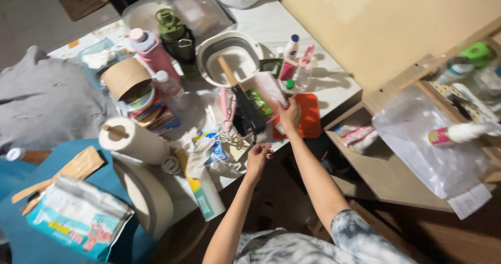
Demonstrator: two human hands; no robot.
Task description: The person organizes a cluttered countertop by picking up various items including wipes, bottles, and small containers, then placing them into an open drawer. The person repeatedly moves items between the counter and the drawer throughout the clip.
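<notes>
Right hand stretched forward, fingers closed on pink packet, left hand loosely curled, empty, at bench edge, orange tray beside, black brush, paper towel roll around.

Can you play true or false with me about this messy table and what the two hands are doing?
1. The right hand is at the table edge, touching a pale packet by the orange tray. True.
2. The left hand grips the green bottle. False: that bottle stands far back on the table, and the left hand is by the front edge, near a small tag and cords.
3. A paper towel roll lies on its side on the table. True.
4. The basin is full of water. False: it holds a wooden-handled brush leaning out over its rim.
</notes>
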